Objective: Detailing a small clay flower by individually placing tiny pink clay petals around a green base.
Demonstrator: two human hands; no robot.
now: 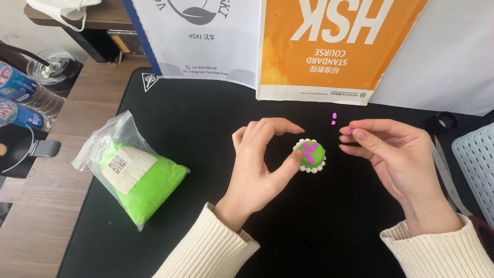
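Nearest me, two cream ribbed knit sleeves point(216, 252) come up from the lower edge.

Left hand point(257, 170): palm turned inward, fingers point(280, 125) curled in an open arc, not pressed together. I see the thumb tip touching the left rim of the small green clay dome with white bead trim and pink petals on top point(310, 155). The dome sits on the black bench mat point(206, 113), just right of the left thumb and below-left of the right fingertips.

Right hand point(396, 154): thumb and forefinger pressed together on a tiny pink clay bit point(351, 132), other fingers loosely extended. It hovers just right of the dome, not touching it.

Well left of the left hand: a clear plastic bag of bright green modelling clay with a pale paper label point(135, 172), lying flat on the mat.

Just beyond the right fingertips, two small loose pink clay petals point(334, 119) rest on the mat.

Right of the right hand: a white perforated plastic basket point(476, 159), partly cut off, and a small black ring-shaped object point(445, 121) further back.

Farther: an orange softcover book point(329, 51) and a white printed bag point(206, 41) stand at the back edge of the mat. Far left, beyond the mat, plastic bottles point(23, 98) on the wooden bench point(77, 108).
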